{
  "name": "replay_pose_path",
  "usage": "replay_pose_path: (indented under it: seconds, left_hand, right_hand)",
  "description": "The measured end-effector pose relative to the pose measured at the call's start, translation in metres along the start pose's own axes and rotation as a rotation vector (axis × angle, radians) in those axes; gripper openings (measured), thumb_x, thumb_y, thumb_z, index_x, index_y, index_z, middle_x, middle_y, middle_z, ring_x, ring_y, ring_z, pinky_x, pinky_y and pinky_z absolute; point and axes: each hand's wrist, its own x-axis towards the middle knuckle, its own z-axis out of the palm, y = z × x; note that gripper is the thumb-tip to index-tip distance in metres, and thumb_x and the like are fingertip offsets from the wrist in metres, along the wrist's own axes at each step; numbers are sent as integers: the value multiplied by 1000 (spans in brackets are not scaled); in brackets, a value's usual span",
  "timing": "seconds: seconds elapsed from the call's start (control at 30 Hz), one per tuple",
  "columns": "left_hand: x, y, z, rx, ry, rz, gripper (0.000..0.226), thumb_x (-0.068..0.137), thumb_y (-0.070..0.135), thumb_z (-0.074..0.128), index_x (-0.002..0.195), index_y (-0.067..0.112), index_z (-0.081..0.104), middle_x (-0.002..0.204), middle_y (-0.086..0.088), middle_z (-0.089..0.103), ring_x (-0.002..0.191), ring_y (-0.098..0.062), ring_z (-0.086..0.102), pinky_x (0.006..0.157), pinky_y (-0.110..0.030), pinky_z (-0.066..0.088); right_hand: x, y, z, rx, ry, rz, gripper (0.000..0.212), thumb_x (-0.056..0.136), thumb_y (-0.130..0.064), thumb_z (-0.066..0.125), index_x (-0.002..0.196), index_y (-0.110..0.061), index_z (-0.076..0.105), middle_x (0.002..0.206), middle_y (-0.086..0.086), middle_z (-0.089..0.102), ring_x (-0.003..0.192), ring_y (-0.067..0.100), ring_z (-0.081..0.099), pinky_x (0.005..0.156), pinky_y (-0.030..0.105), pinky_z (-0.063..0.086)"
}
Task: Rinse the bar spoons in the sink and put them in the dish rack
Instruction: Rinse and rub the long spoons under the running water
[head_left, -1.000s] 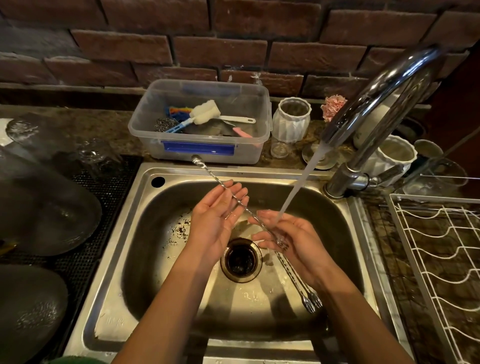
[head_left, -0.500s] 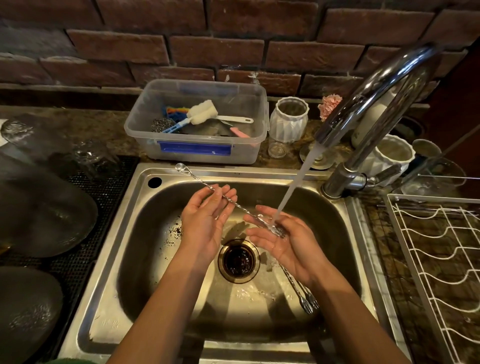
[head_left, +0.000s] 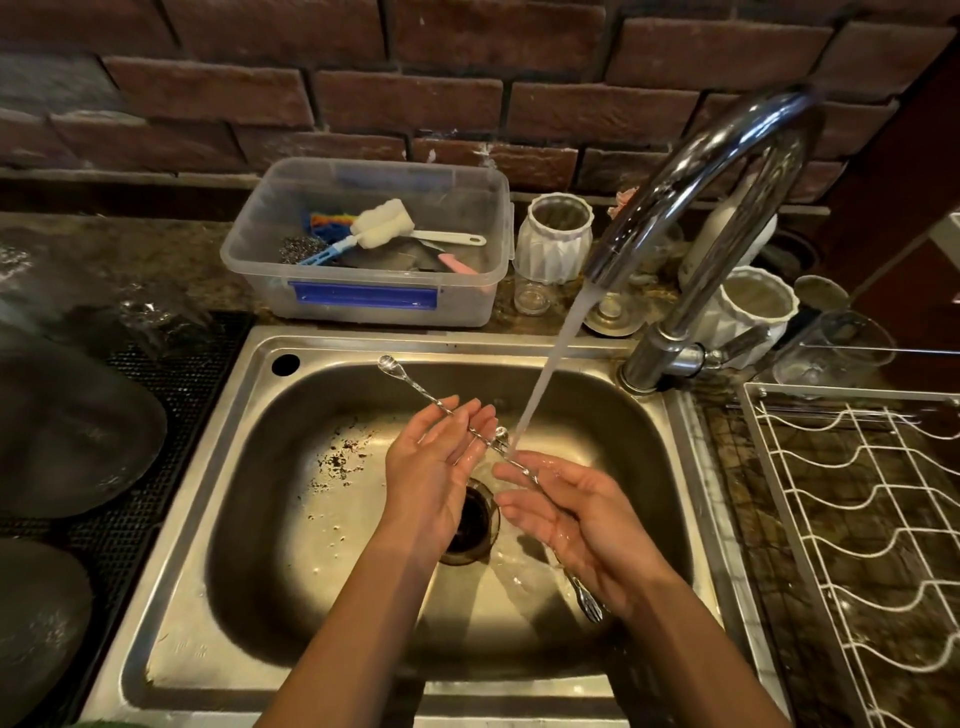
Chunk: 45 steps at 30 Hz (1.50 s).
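Two thin metal bar spoons (head_left: 415, 387) with twisted stems lie together across both my hands over the steel sink (head_left: 291, 519). One bowl end sticks out up-left past my left hand (head_left: 434, 467), whose fingers are straight and touch the stem. My right hand (head_left: 576, 512) is palm up with straight fingers, the stems resting across it. The forked ends (head_left: 589, 608) poke out below my right wrist. Water (head_left: 556, 358) from the chrome tap (head_left: 691, 171) hits the stems between my hands. The white wire dish rack (head_left: 852, 519) stands to the right of the sink.
A clear plastic box (head_left: 363, 301) of brushes and scourers sits behind the sink, with white jars (head_left: 558, 239) and glasses beside the tap. Upturned glass plates (head_left: 67, 431) lie on a black mat at the left. Dark crumbs speckle the basin near the drain (head_left: 470, 525).
My hands have come closer together under the stream. The spoons' bowl end has dropped from above the back rim to inside the basin. My right palm has turned further up.
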Motion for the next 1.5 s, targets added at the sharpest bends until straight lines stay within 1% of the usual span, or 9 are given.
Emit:
replay_pose_path:
  seconds: [0.13, 0.3, 0.4, 0.63, 0.8, 1.0, 1.13, 1.37, 1.5]
  left_hand:
    - [-3, -13, 1, -3, -7, -36, 25, 92, -4, 58, 118, -3, 61, 106, -24, 74, 100, -31, 74, 77, -32, 62]
    - [-6, -27, 7, -8, -24, -63, 35, 80, -1, 66, 114, -10, 61, 111, -29, 71, 104, -35, 72, 87, -38, 60]
    - [-8, -36, 5, -10, -5, -82, 20, 93, -4, 56, 110, -12, 62, 107, -30, 72, 101, -35, 73, 80, -37, 62]
    - [-16, -49, -2, -7, 33, -122, 23, 95, 1, 60, 114, -11, 64, 110, -29, 72, 103, -34, 73, 78, -34, 62]
    - [-17, -53, -7, -43, 42, -142, 25, 98, 3, 54, 117, -12, 62, 113, -28, 71, 104, -35, 72, 83, -36, 61]
    - [-17, -61, -1, -63, 48, -162, 26, 99, 4, 53, 114, -16, 61, 109, -31, 71, 99, -36, 73, 74, -36, 63]
    - [-14, -64, -2, -118, 87, -203, 24, 103, -1, 42, 113, -17, 57, 102, -32, 72, 92, -36, 75, 73, -40, 63]
    - [-14, -69, -7, -136, 117, -276, 24, 103, 4, 45, 114, -15, 54, 99, -32, 73, 92, -36, 75, 79, -45, 63]
    - [-6, -62, -4, -182, 126, -236, 33, 95, -14, 47, 127, -8, 48, 116, -33, 66, 104, -37, 70, 81, -42, 62]
  right_hand:
    - [-13, -1, -8, -27, 36, -2, 28, 102, -5, 41, 120, 3, 62, 113, 26, 72, 83, 29, 77, 68, 31, 63]
    - [-29, -6, -18, -36, 54, 0, 29, 103, -6, 40, 121, 1, 62, 115, 25, 72, 88, 31, 76, 69, 30, 63]
    - [-40, -5, -22, -38, 63, 9, 30, 103, -7, 40, 124, 2, 59, 116, 25, 71, 87, 32, 76, 68, 30, 63]
    - [-64, 8, -25, -112, 115, 25, 30, 104, -11, 40, 128, -3, 55, 115, 19, 73, 87, 35, 75, 70, 31, 63]
    - [-80, 16, -28, -57, 132, 49, 31, 103, -6, 38, 128, 1, 55, 113, 26, 71, 81, 38, 75, 66, 35, 64]
    - [-104, 17, -24, -48, 195, -6, 31, 102, 4, 34, 121, 6, 58, 105, 32, 71, 69, 44, 73, 59, 41, 63]
    - [-123, 19, -12, -117, 238, -5, 29, 99, 8, 36, 116, 5, 60, 104, 34, 69, 61, 45, 71, 51, 41, 62]
    - [-133, 30, -8, -302, 352, -4, 26, 100, 5, 43, 107, -4, 67, 85, 23, 75, 58, 43, 69, 49, 37, 58]
    - [-115, 32, -14, -729, 491, -2, 21, 95, 0, 57, 97, -15, 71, 69, 10, 76, 55, 28, 70, 62, 38, 61]
